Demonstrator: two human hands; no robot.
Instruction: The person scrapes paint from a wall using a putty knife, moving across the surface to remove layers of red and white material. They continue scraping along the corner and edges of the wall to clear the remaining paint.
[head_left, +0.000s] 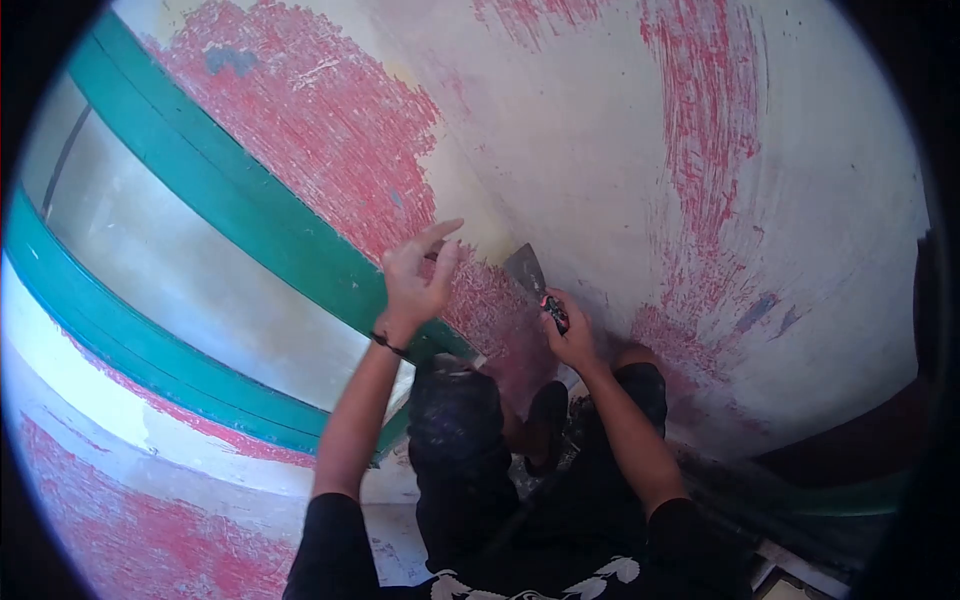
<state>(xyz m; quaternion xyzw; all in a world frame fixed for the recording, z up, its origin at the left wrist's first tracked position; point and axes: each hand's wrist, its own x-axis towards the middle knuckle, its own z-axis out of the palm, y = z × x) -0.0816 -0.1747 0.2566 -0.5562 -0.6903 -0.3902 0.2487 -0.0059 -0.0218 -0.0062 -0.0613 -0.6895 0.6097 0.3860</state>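
My right hand (572, 332) is closed around the red and black handle of a paint scraper (526, 268). Its flat metal blade points up and to the left, lying against or very close to the wall (590, 180). My left hand (422, 272) is raised with fingers apart and holds nothing, in front of the scraped red patch (330, 140) beside the green frame. A dark bracelet (388, 346) circles the left wrist. Below the scraper, the wall surface looks pinkish and dusty.
A green frame (230, 210) with a pale panel inside runs diagonally at the left. Another red streak (705, 130) marks the wall on the right. My bent knees in dark clothing (455, 420) are close below my hands. A dark shoe (545, 425) shows between them.
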